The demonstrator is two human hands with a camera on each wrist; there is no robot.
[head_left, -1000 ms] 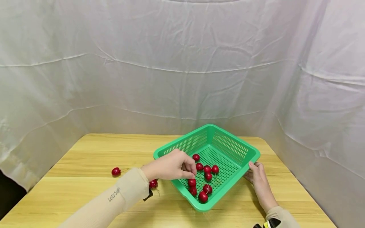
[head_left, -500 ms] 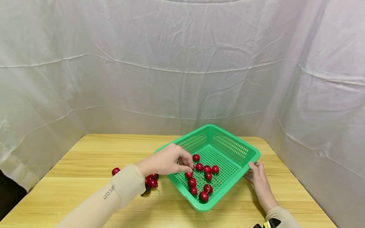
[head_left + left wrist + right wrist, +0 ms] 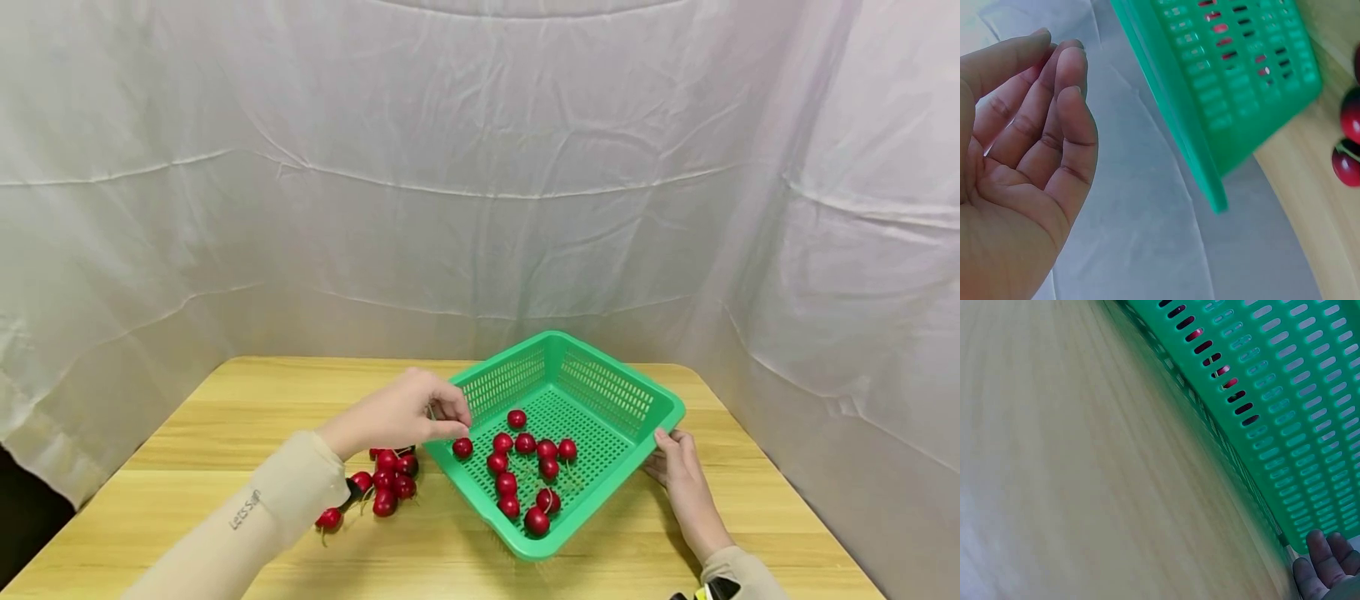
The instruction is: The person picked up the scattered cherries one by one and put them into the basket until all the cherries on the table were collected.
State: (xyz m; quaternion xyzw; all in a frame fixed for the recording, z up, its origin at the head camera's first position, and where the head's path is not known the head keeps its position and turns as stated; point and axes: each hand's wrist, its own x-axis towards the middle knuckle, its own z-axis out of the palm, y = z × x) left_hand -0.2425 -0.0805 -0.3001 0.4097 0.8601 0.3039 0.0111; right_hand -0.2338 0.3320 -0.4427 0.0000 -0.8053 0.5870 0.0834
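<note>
Your right hand (image 3: 678,483) grips the basket (image 3: 480,500) at right. Your left hand (image 3: 408,408) is above its left rim, fingers curved; any pinch cannot be determined. Cherries (image 3: 507,483) lie inside and on the table (image 3: 300,400), left.

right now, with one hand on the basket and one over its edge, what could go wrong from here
One cherry shows just below the left hand, near the edge of the green basket; it might end up outside.

Only the right hand grips the basket, at one corner; a slip could jolt the cherries inside.

The left sleeve is close to the loose cherries and might knock some away.
</note>
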